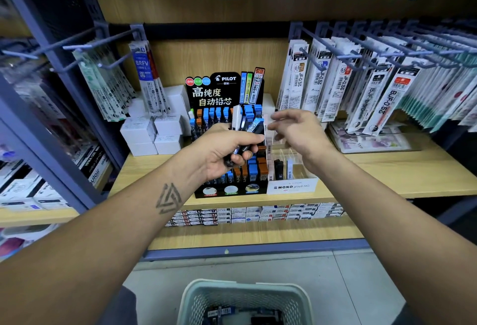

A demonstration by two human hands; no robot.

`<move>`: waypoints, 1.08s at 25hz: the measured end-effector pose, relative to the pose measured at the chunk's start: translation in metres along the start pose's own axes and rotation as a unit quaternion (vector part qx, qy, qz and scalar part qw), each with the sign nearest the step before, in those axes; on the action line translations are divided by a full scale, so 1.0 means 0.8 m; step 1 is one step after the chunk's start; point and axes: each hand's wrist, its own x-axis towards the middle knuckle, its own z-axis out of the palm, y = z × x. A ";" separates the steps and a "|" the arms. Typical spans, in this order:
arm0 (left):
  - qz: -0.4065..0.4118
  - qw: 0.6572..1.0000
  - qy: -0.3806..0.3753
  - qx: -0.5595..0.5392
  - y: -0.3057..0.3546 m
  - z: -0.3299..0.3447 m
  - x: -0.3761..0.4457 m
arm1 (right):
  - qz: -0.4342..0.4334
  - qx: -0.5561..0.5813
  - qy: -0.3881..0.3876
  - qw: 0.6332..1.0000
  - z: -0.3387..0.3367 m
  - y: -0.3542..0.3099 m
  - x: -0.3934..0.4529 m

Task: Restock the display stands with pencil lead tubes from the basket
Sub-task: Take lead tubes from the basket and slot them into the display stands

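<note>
My left hand [227, 149] grips a bunch of pencil lead tubes [249, 124], black, white and blue, in front of the black Pilot display stand [225, 92]. That stand holds rows of blue and orange tubes. My right hand [296, 131] hovers just right of the bunch, fingers loosely bent, holding nothing, above the clear Mono display stand [291, 186], which holds a few black and white tubes. The pale green basket [196, 301] sits at the bottom of the view with several more tubes inside.
White boxes [152, 131] are stacked left of the Pilot stand. Refill packs hang from hooks [361, 84] at the right and at the left [113, 84]. Small boxed goods [253, 215] line the shelf below. The wooden shelf edge [387, 190] runs in front.
</note>
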 end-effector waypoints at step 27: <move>0.012 0.999 0.035 0.012 0.007 0.005 -0.003 | -0.030 0.201 -0.124 0.971 -0.034 -0.002 -0.013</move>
